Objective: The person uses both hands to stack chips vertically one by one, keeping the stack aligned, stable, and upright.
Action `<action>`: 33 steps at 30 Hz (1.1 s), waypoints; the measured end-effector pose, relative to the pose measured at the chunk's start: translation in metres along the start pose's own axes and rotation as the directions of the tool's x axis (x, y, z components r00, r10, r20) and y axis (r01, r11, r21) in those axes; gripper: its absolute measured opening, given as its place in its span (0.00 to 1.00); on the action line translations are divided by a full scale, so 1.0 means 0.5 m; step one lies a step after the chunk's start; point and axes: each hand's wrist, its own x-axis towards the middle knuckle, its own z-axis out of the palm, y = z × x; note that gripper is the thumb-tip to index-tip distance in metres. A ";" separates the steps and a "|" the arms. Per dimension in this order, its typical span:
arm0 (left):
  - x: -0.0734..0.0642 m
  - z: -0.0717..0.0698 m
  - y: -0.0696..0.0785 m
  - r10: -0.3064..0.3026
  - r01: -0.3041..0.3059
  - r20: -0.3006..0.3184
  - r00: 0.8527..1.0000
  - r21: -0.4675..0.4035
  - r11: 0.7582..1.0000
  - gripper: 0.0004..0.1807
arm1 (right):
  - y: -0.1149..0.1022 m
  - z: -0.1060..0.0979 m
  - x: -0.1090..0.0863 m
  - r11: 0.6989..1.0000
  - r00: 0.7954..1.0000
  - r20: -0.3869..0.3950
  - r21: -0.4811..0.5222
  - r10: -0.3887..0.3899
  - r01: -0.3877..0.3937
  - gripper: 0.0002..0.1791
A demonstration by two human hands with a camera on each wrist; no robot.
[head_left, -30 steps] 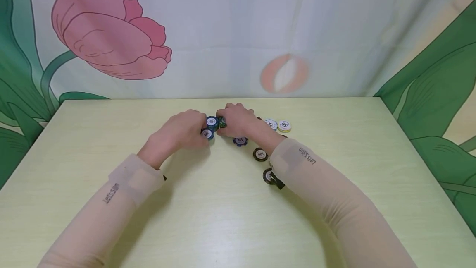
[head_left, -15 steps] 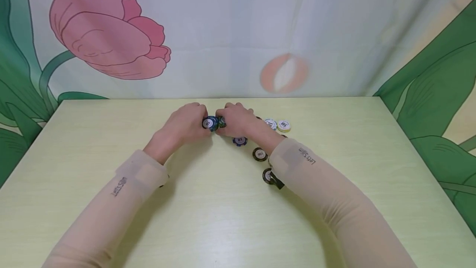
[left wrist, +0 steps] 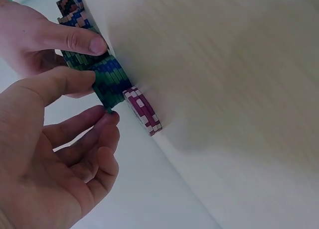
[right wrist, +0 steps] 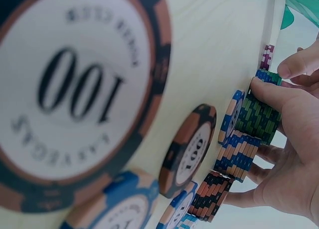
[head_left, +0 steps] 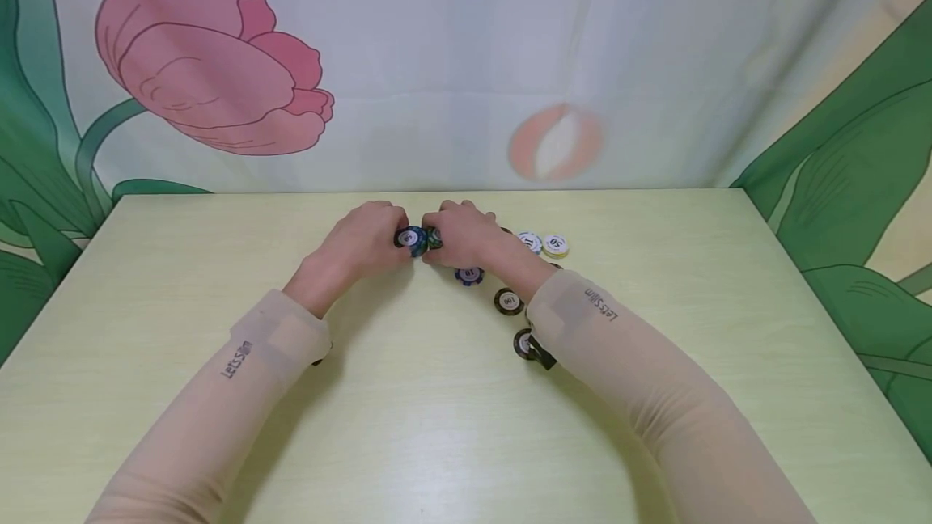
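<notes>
My left hand (head_left: 364, 241) pinches a poker chip (head_left: 409, 238) between thumb and fingertips, right over the top of a blue and green chip stack (left wrist: 111, 78). The chip overlaps that stack in the head view. Close on the right, my right hand (head_left: 464, 234) grips a green chip stack (right wrist: 258, 114), its thumb along the near side and fingers behind. The two stacks stand side by side. Beyond the blue and green one, a short purple and white stack (left wrist: 143, 111) shows in the left wrist view; the left hand hides it from the head camera.
Beside the right hand stand a blue and tan stack (right wrist: 238, 157) and a black and brown stack (right wrist: 212, 196). White chips (head_left: 531, 242) and yellow-edged chips (head_left: 557, 246) lie farther right. Loose black chips (head_left: 509, 302) and a blue chip (head_left: 469, 275) lie nearer, partly under the right forearm.
My left hand has carried its chip away from me, from the near side of the blue and green stack to over its top, then moved barely. The right hand has stayed put.
</notes>
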 end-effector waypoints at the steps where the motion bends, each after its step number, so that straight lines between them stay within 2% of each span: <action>1: 0.000 0.000 0.000 0.002 -0.002 -0.001 1.000 -0.003 1.000 0.15 | 0.000 0.000 0.000 1.000 1.000 0.000 0.002 0.000 0.000 0.27; 5: -0.003 -0.003 -0.003 -0.003 0.003 -0.013 1.000 -0.009 1.000 0.19 | 0.002 0.002 0.002 1.000 1.000 -0.003 -0.004 0.000 0.000 0.28; 14: -0.006 -0.002 -0.003 -0.029 0.028 -0.023 0.999 -0.019 0.999 0.13 | 0.004 0.003 0.005 1.000 1.000 0.001 -0.005 -0.002 0.002 0.27; 33: 0.000 0.005 0.004 -0.043 0.043 -0.045 0.998 0.000 0.999 0.13 | 0.002 0.003 0.001 1.000 1.000 0.002 0.000 0.002 -0.002 0.28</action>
